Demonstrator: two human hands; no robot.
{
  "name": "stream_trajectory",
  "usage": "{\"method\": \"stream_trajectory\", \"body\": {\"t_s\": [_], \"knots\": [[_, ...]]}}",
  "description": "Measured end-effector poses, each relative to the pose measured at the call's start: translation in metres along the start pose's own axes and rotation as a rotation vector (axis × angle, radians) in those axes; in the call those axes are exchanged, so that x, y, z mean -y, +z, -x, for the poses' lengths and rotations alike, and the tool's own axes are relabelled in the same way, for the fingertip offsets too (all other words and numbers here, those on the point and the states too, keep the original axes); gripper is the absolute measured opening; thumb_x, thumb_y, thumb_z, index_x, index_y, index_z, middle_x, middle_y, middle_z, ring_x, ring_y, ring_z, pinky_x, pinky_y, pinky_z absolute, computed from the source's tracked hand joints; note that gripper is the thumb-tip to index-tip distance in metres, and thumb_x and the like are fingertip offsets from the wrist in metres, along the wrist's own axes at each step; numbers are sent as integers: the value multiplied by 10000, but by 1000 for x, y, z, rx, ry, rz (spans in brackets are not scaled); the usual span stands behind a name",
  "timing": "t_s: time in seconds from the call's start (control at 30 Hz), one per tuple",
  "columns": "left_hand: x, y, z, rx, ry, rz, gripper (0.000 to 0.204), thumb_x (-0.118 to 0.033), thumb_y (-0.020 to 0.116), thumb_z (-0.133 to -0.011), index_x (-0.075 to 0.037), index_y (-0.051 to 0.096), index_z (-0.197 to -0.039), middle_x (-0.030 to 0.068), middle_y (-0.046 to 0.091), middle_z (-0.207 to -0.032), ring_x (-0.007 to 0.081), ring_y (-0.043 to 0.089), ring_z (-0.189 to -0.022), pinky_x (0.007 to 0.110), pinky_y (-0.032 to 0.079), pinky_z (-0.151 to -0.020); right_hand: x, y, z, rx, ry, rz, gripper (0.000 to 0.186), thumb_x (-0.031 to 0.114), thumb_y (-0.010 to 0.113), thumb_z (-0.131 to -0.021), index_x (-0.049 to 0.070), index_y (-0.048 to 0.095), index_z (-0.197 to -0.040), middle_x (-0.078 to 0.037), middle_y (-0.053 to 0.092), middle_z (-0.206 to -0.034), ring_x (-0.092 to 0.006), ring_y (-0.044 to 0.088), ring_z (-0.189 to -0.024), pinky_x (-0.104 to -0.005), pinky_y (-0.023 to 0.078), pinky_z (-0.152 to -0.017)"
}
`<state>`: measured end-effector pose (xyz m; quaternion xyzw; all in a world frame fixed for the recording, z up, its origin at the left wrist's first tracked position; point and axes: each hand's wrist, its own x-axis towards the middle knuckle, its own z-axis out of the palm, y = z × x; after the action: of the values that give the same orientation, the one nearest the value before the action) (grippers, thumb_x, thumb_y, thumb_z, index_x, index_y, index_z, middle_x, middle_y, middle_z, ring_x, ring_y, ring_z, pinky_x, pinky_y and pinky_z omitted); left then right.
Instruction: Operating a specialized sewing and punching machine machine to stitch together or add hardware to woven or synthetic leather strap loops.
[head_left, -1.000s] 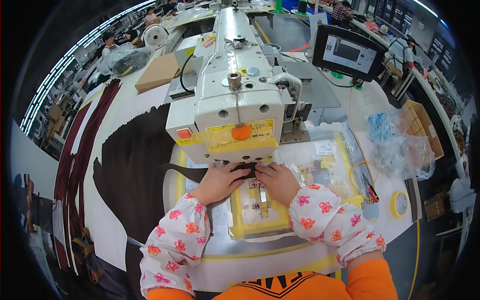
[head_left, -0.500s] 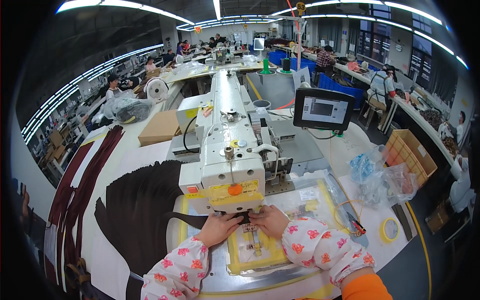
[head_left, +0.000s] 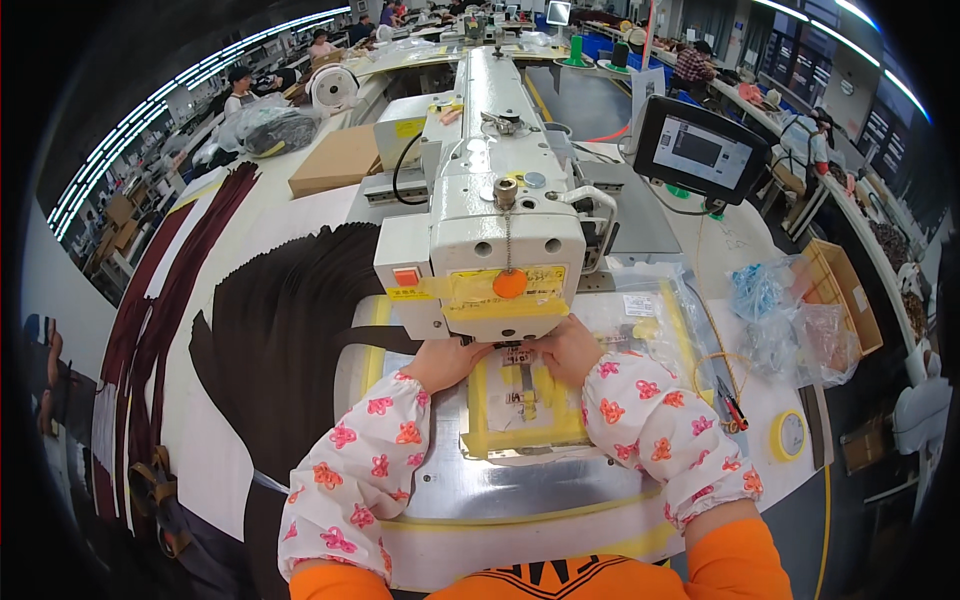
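Under the head of a large white sewing machine [head_left: 505, 230], both my hands are close together, with fingertips partly hidden by it. My left hand [head_left: 447, 363] is closed on the end of a dark brown fabric strip [head_left: 385, 338], which runs in from the left. Opposite it, my right hand [head_left: 571, 352] pinches at the same strip beneath the machine head. A clear template edged with yellow tape [head_left: 530, 437] lies below my hands on the metal plate [head_left: 500, 492]. Many similar strips are fanned out in a dark pile [head_left: 290, 320] to the left.
A control screen [head_left: 700, 150] stands right of the machine. Snips [head_left: 733, 405], a yellow tape roll [head_left: 788, 435], plastic bags [head_left: 790, 320] and a cardboard box [head_left: 840, 295] lie to the right. Maroon strips [head_left: 190, 290] and a flat brown carton [head_left: 335, 162] are at the left.
My view has tilted down and come nearer, so the machine sits higher and larger. My hands have slid further under its head, and the fingers show less.
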<state>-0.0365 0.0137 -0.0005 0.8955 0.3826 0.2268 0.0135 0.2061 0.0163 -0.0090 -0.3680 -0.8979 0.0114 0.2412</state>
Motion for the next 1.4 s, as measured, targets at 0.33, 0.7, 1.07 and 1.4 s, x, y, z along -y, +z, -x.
{"method": "stream_trajectory", "body": {"t_s": [0.33, 0.7, 1.07, 1.4], "knots": [[-11, 8, -6, -198, 6, 83, 276, -48, 579, -736, -99, 657, -995, 108, 620, -990, 306, 567, -975, 419, 430, -851, 9, -3, -2, -43, 18, -10, 335, 56, 556, -730, 119, 652, -1045, -19, 598, -1090, -218, 499, -1016, -352, 405, -842], [-29, -6, -4, 90, 299, -248, 195, -147, 535, -774, -86, 559, -958, 67, 535, -1197, 212, 490, -1129, 392, 354, -959, 18, 8, 16, -51, -30, 64, 414, 51, 576, -700, 101, 603, -1109, -23, 567, -1191, -203, 495, -1022, -342, 397, -859], [-20, 4, -1, 15, 239, -141, 168, -151, 559, -790, -82, 560, -943, 51, 573, -1164, 204, 519, -1093, 388, 347, -977, 23, 2, 10, 47, 10, 169, 362, 82, 570, -710, 86, 605, -1070, -16, 574, -1169, -191, 521, -981, -339, 403, -828], [-21, 5, 1, -16, 198, -95, 176, -154, 589, -778, -81, 564, -935, 42, 578, -1152, 201, 529, -1073, 382, 370, -949, 24, 3, 8, -32, -23, 175, 245, 117, 551, -743, 103, 629, -975, -5, 586, -1151, -173, 526, -939, -324, 393, -805]]}}
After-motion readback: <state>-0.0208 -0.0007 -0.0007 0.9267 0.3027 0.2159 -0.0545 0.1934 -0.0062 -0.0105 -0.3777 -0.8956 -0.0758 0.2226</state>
